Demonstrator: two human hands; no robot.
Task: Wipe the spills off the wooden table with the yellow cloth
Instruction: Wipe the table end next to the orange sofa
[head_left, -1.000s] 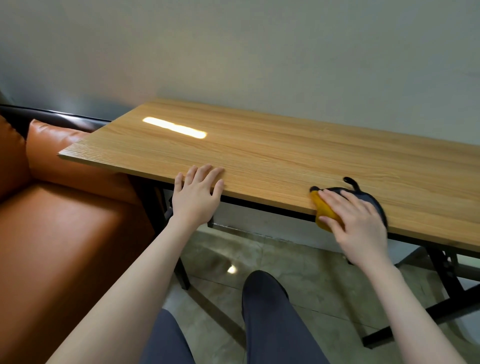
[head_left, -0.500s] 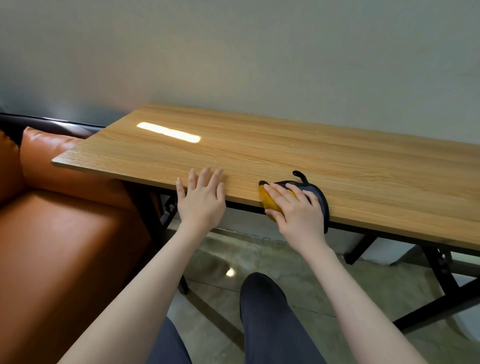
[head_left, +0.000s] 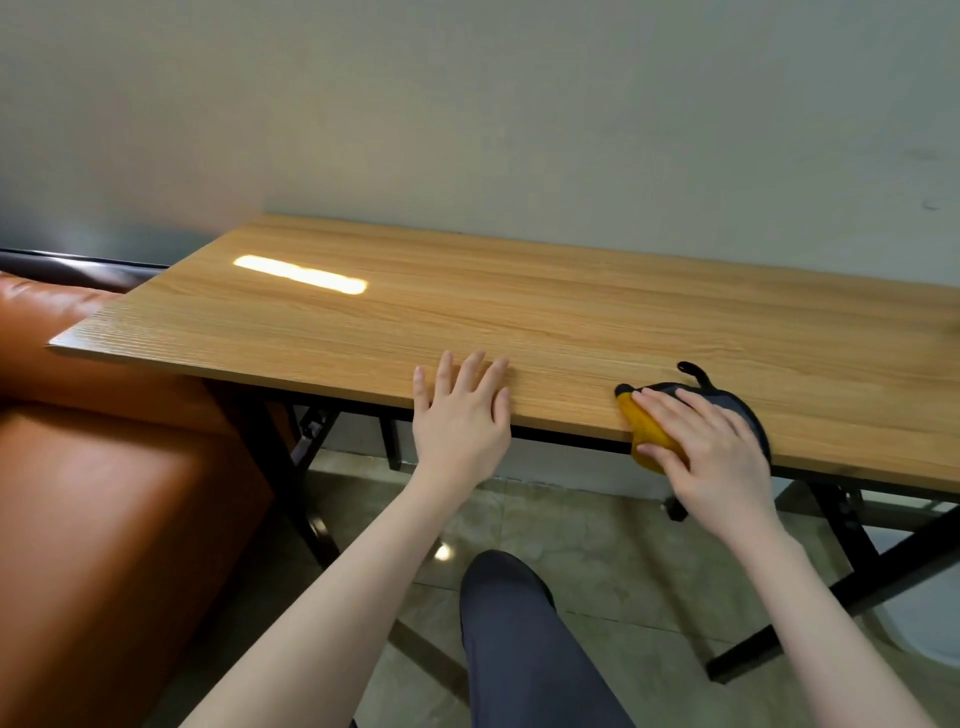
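Pressing flat, the right hand (head_left: 711, 457) covers the yellow cloth (head_left: 649, 434) on the wooden table (head_left: 519, 322); left hand (head_left: 462, 415) spread beside an orange sofa (head_left: 104, 493).

From my feed this reads as a living room or a lounge corner in a home or small office, though I can't settle which. An orange leather sofa (head_left: 104, 493) with a dark trim along its back sits at the left, its seat running under the end of a long wood-grain table (head_left: 519, 322) on black folding metal legs (head_left: 852, 525). The table stands against a plain pale wall (head_left: 467, 104), and the floor (head_left: 597, 545) is glossy beige marble-look tile.
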